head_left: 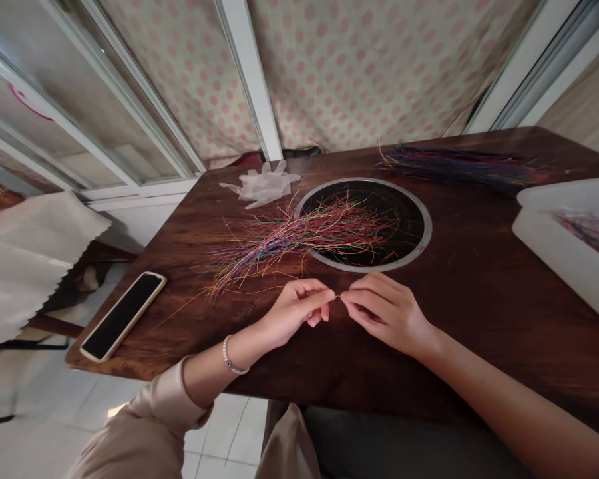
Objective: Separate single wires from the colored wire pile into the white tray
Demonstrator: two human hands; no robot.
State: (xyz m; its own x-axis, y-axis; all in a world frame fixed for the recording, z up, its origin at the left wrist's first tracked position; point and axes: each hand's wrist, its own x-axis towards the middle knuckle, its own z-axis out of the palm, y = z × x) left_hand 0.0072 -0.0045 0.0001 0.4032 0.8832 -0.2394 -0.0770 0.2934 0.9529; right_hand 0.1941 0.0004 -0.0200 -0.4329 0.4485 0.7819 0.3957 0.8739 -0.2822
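A single fine strand (336,296), barely visible, is pinched between the left hand (294,311) and the right hand (387,313), just above the dark wooden worktop (479,299). Each grip is closed to a fingertip pinch, thumb against forefinger, the two pinches almost touching; so thin a thing is probably best held that way, near its end, with the other fingers curled clear. What sits at the meeting point is too small to tell. The loose heap of coloured threads (299,236) is spread just beyond the hands, partly over the round recessed ring (364,225) set in the worktop, within easy reach so that strands can be drawn off singly. A second bundle (459,165) is laid well apart along the far edge. A white tray (554,246) holding a few more threads is kept at the right. A crumpled clear glove (263,185) is lying behind the heap, and a phone (124,315) is parked face up near the left edge, out of the way. A bead bracelet (229,359) is worn on the left wrist.
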